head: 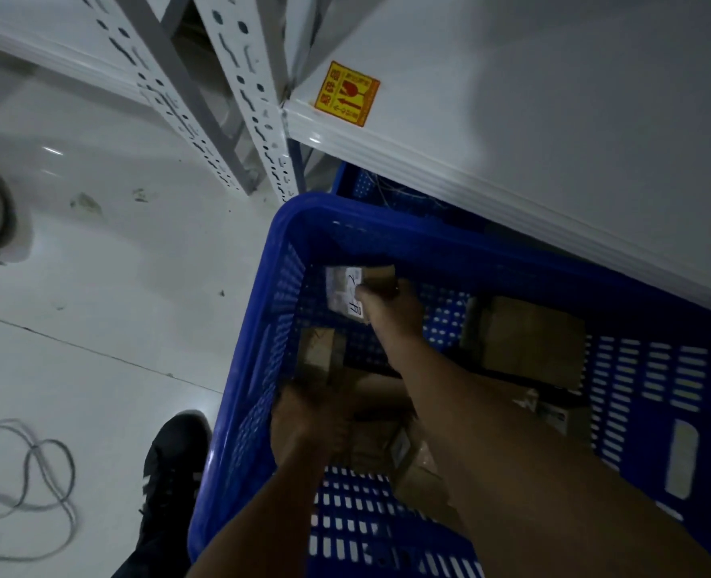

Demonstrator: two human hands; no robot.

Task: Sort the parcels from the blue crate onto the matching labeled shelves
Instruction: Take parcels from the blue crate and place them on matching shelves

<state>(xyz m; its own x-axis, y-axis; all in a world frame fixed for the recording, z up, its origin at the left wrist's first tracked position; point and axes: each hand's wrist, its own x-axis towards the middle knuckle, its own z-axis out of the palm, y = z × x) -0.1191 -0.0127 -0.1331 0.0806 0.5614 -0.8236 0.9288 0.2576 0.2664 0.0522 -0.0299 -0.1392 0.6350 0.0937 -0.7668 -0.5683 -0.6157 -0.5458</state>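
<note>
Blue crate (387, 227), both hands inside, right hand (391, 310) gripping labelled parcel (341, 285), left hand (308, 427) hold unclear

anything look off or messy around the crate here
A loose grey cable lies looped on the floor left of the blue crate, by the shoe, a possible trip risk. The yellow sticker sits askew on the shelf. Parcels in the crate lie jumbled.
</note>
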